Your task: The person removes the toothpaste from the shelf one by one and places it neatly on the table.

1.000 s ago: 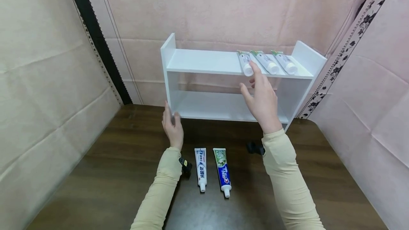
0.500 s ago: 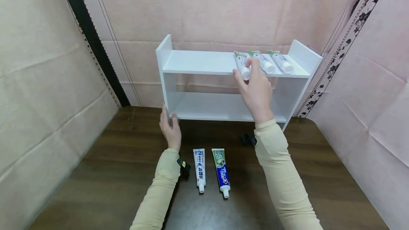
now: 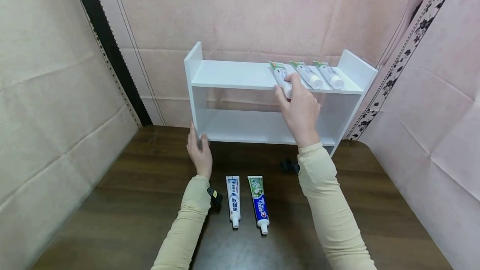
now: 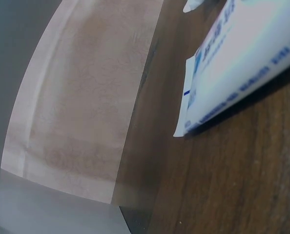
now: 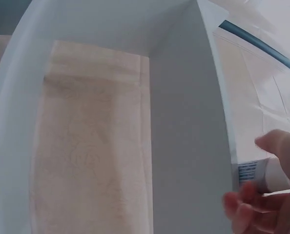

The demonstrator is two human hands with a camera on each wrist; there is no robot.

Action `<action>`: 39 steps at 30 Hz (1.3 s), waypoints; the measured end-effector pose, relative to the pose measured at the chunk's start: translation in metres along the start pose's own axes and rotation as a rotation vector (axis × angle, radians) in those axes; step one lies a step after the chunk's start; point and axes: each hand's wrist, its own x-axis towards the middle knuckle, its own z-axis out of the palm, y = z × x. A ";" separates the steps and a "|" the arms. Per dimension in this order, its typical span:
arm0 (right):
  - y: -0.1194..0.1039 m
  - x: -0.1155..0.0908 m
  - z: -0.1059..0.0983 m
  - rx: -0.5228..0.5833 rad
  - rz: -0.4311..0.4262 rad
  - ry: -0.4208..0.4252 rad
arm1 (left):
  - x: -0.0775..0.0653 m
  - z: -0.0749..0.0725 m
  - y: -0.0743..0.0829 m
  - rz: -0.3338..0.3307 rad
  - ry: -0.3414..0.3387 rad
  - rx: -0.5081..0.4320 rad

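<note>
At the upper tier of a white two-tier shelf (image 3: 240, 74), my right hand (image 3: 301, 116) pinches the capped end of the leftmost toothpaste tube (image 3: 279, 74). This tube lies slanted, its cap reaching past the shelf's front edge. In the right wrist view, thumb and fingers are around its white cap (image 5: 277, 175). My left hand (image 3: 200, 151) rests against the lower left side panel, fingers fairly straight along the outside and thumb near the front edge. Two more toothpaste tubes, the middle one (image 3: 307, 75) and the right one (image 3: 330, 75), lie to the right on that tier.
On the brown wooden table (image 3: 123, 220), a white toothpaste tube (image 3: 234, 199) and a green-and-blue one (image 3: 259, 203) lie side by side between my forearms. The lower tier (image 3: 243, 126) spans between the side panels. Pale cloth walls (image 3: 262, 16) enclose the table's back and sides.
My right hand has closed its fingers on the leftmost tube's cap end. That tube has shifted slightly left, away from the middle one. My left hand stays at the side panel.
</note>
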 end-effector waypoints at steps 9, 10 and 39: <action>0.001 -0.003 -0.007 0.011 -0.041 0.051 | 0.003 0.002 0.003 0.014 -0.005 0.000; 0.001 -0.003 -0.008 0.005 -0.045 0.048 | 0.003 0.002 0.004 0.017 -0.002 -0.002; 0.006 -0.087 -0.040 -0.035 -0.252 0.123 | -0.006 -0.004 0.002 -0.016 -0.003 -0.028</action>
